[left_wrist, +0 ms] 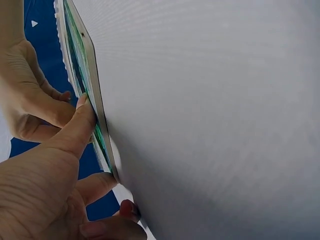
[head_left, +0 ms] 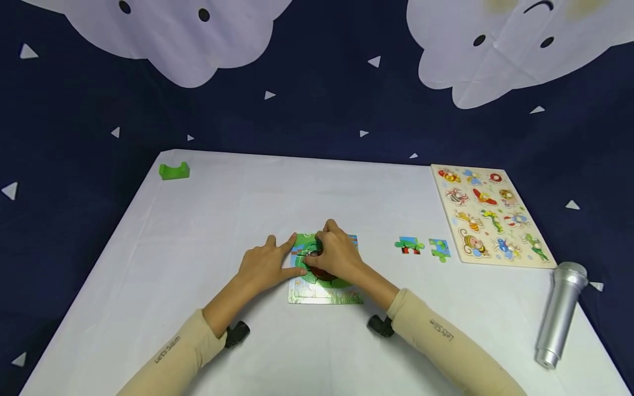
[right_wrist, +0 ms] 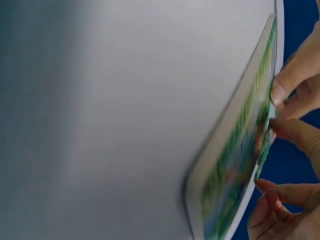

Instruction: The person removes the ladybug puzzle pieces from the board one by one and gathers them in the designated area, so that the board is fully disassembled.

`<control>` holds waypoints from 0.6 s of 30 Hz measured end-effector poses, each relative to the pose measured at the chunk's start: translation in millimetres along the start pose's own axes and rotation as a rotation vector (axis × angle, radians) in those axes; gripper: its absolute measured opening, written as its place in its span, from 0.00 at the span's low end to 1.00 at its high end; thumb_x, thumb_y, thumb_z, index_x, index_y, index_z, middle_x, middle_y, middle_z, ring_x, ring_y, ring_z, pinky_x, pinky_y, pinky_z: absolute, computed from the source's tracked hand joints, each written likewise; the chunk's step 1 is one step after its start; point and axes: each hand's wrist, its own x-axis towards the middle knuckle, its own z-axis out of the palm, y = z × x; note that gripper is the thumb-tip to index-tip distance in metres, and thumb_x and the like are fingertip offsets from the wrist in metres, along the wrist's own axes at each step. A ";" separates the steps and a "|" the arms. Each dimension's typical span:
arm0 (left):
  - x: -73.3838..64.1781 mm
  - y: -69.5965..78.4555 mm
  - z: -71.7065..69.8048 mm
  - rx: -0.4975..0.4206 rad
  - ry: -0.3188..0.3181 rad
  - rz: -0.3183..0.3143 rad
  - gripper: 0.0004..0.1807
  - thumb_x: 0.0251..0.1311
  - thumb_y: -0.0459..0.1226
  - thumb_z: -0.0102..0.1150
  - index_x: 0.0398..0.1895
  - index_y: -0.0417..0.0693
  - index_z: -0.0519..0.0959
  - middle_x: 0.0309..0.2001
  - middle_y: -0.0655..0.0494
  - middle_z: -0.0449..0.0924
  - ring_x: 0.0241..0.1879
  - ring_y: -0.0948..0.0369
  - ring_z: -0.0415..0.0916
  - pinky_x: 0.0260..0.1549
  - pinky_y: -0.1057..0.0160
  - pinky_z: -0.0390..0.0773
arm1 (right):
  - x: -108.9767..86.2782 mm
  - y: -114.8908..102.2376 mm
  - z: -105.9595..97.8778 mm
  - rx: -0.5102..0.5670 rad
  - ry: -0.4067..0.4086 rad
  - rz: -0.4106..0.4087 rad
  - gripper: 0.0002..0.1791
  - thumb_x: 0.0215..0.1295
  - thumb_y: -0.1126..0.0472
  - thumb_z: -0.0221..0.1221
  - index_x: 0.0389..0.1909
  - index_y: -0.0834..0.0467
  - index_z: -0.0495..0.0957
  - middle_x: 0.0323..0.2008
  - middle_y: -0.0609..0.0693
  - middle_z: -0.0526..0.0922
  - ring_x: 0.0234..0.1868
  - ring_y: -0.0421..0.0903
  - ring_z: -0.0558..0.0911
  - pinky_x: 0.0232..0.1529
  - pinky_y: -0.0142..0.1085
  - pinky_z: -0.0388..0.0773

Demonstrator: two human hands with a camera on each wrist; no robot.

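Observation:
A small square jigsaw puzzle point(head_left: 324, 297) with a green border and a dark red picture lies in the middle of the table. My left hand point(head_left: 262, 266) rests at its left side, fingers spread, thumb on the picture and index finger by the far left corner. Over the picture, my right hand point(head_left: 339, 254) pinches a puzzle piece point(right_wrist: 263, 157) between thumb and fingers; in the right wrist view the piece stands tilted against the board's surface. The right hand hides part of the picture. Two loose pieces, one with red point(head_left: 409, 245) and one blue-green point(head_left: 440, 249), lie to the right.
A wooden peg board point(head_left: 460, 256) with insect figures lies at the back right. A silver microphone point(head_left: 559, 316) is near the right edge. At the back left corner sits a green notched block point(head_left: 174, 171). A dark curtain point(head_left: 317, 121) with clouds hangs behind the white table point(head_left: 223, 198).

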 end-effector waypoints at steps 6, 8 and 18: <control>-0.5 0.0 0.5 -0.022 -0.006 -0.013 0.51 0.51 0.68 0.63 0.75 0.55 0.63 0.38 0.43 0.73 0.17 0.60 0.61 0.14 0.64 0.62 | -6.2 15.4 -21.7 0.018 -0.009 0.055 0.33 0.50 0.51 0.75 0.51 0.69 0.82 0.40 0.54 0.72 0.33 0.45 0.74 0.33 0.37 0.77; -0.3 -0.2 0.8 -0.029 -0.007 -0.014 0.51 0.50 0.68 0.63 0.75 0.55 0.63 0.39 0.42 0.73 0.17 0.59 0.62 0.14 0.63 0.63 | -9.9 24.7 -29.6 0.004 -0.012 0.073 0.33 0.49 0.51 0.76 0.52 0.68 0.82 0.40 0.54 0.71 0.33 0.46 0.73 0.33 0.38 0.76; 0.0 0.3 1.7 -0.044 -0.006 -0.015 0.51 0.50 0.67 0.64 0.75 0.54 0.63 0.38 0.42 0.73 0.18 0.59 0.61 0.14 0.63 0.63 | -38.4 76.9 -57.8 -0.047 0.012 0.143 0.32 0.47 0.51 0.76 0.51 0.66 0.82 0.40 0.54 0.70 0.35 0.48 0.72 0.34 0.41 0.73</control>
